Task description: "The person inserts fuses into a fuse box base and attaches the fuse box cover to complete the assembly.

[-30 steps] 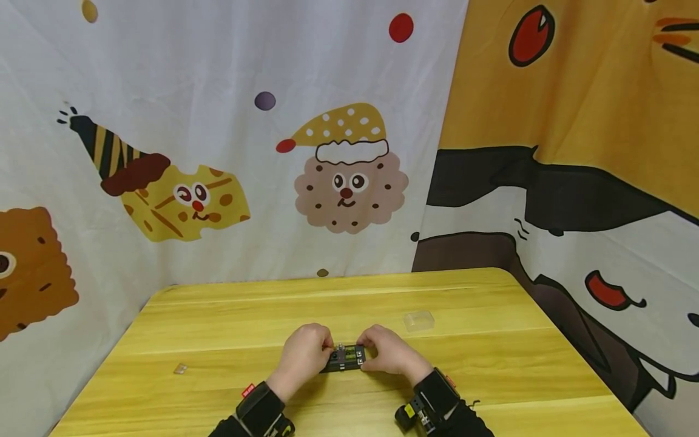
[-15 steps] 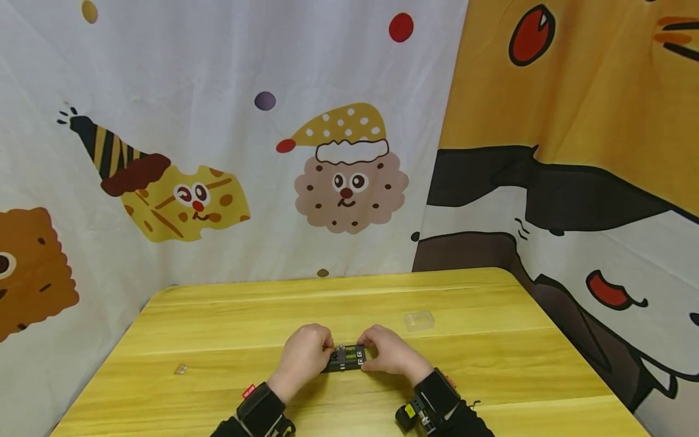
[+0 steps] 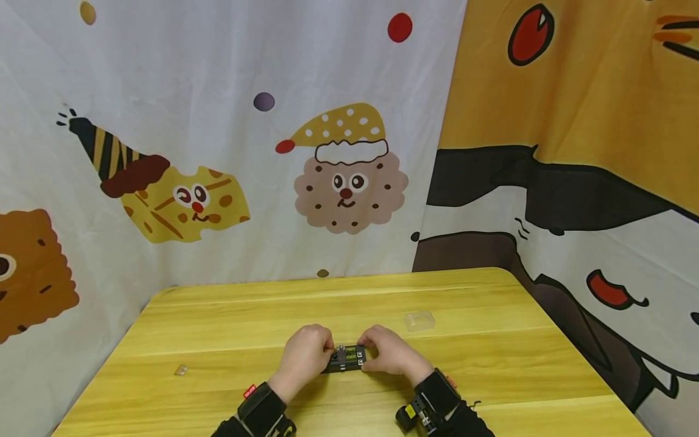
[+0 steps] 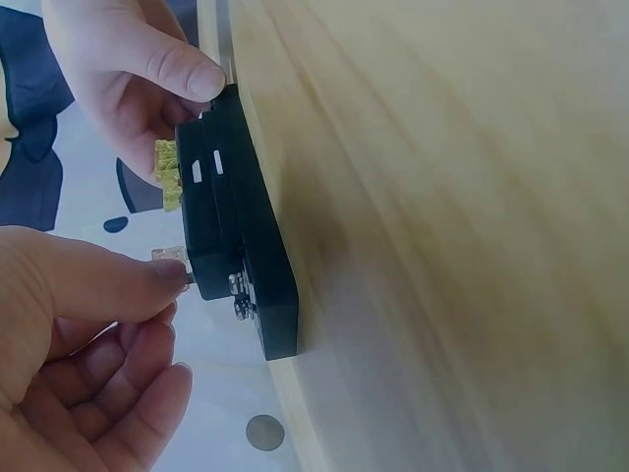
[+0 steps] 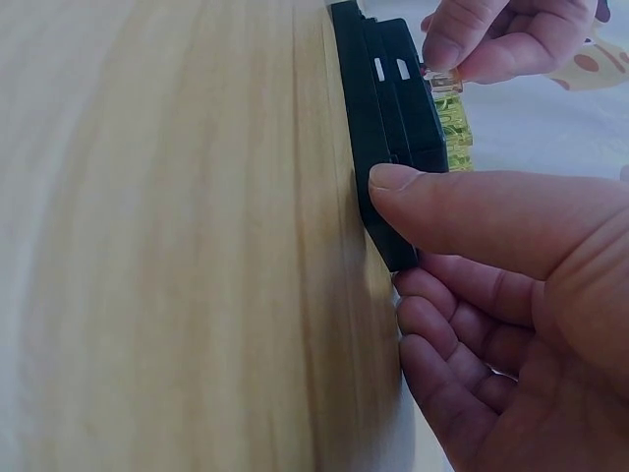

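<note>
A black plastic block [image 3: 343,366] lies on the table, with see-through yellow-green pieces [image 5: 454,123] along its top and metal screws [image 4: 240,295] at one end. It resembles a fuse block, though its kind is not certain. My left hand [image 3: 307,353] pinches a small clear, pinkish plastic piece [image 4: 169,254] between thumb and index finger, right at the top of the block near the screw end. Whether that piece is seated in the block is hidden. At the other end, my right hand [image 3: 390,351] grips the block, its thumb on the near side and fingers behind.
A clear, shallow plastic box [image 3: 419,320] stands beyond my right hand. Far to the left lies a small clear piece [image 3: 181,369] on the wooden table [image 3: 229,321]. A printed cloth [image 3: 218,73] hangs behind the table.
</note>
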`<move>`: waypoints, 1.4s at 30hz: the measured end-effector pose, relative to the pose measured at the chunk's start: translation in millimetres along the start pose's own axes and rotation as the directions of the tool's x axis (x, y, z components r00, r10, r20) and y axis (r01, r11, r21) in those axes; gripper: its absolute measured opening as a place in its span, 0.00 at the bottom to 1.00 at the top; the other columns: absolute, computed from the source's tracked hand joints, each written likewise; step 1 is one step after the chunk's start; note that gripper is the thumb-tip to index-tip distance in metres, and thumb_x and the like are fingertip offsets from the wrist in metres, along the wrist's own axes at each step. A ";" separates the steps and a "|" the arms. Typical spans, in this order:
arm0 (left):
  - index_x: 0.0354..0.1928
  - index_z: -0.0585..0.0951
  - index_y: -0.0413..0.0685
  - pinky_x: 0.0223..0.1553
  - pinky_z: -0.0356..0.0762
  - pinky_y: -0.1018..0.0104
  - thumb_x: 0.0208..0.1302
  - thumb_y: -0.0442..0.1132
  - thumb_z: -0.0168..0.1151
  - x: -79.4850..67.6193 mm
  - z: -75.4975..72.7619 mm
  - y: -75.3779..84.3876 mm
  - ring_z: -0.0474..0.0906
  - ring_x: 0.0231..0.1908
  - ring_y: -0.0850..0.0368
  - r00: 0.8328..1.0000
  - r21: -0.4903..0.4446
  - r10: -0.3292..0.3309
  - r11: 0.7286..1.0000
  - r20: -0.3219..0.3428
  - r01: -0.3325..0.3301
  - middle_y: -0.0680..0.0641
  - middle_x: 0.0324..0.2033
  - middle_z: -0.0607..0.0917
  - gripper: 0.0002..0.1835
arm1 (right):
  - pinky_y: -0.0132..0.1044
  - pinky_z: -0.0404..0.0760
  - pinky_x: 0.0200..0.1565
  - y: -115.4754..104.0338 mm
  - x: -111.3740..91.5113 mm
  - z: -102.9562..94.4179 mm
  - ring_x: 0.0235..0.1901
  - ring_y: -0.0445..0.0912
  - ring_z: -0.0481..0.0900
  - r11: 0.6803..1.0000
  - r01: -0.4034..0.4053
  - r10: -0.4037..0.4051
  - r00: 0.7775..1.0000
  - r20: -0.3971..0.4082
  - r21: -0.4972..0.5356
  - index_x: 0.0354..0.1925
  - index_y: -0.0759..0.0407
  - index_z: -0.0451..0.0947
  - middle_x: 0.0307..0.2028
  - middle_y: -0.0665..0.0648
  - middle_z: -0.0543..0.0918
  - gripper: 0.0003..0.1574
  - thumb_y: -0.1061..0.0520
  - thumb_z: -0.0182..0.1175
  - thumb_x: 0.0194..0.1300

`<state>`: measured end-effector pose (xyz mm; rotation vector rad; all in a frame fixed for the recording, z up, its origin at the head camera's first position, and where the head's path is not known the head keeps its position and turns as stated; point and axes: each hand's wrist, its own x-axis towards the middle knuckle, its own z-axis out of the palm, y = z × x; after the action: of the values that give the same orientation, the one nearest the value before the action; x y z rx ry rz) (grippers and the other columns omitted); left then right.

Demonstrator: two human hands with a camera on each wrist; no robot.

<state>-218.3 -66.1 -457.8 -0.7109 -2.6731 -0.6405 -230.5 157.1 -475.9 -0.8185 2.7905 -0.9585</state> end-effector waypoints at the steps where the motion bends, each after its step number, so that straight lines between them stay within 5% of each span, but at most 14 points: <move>1: 0.20 0.81 0.54 0.28 0.73 0.67 0.49 0.30 0.75 0.2 -0.2 0.2 0.71 0.23 0.66 1.000 0.003 0.001 1.000 -0.001 -0.001 0.59 0.20 0.76 0.12 | 0.44 0.76 0.48 0.2 0.1 0.1 0.42 0.48 0.77 1.000 0.000 0.000 1.000 0.000 0.000 0.45 0.60 0.79 0.41 0.53 0.77 0.24 0.60 0.76 0.49; 42: 0.18 0.79 0.55 0.25 0.71 0.69 0.50 0.28 0.72 0.3 1.5 -1.9 0.70 0.22 0.66 0.999 0.026 0.039 0.999 0.008 -0.039 0.59 0.20 0.74 0.15 | 0.44 0.76 0.48 -4.2 -2.6 -2.9 0.42 0.51 0.77 1.000 0.017 -0.017 1.000 -0.005 -0.011 0.45 0.62 0.79 0.41 0.54 0.76 0.24 0.60 0.77 0.49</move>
<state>-219.9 -66.7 -459.6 -0.7583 -2.6625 -0.5934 -227.0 157.3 -471.3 -0.8440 2.8000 -0.9506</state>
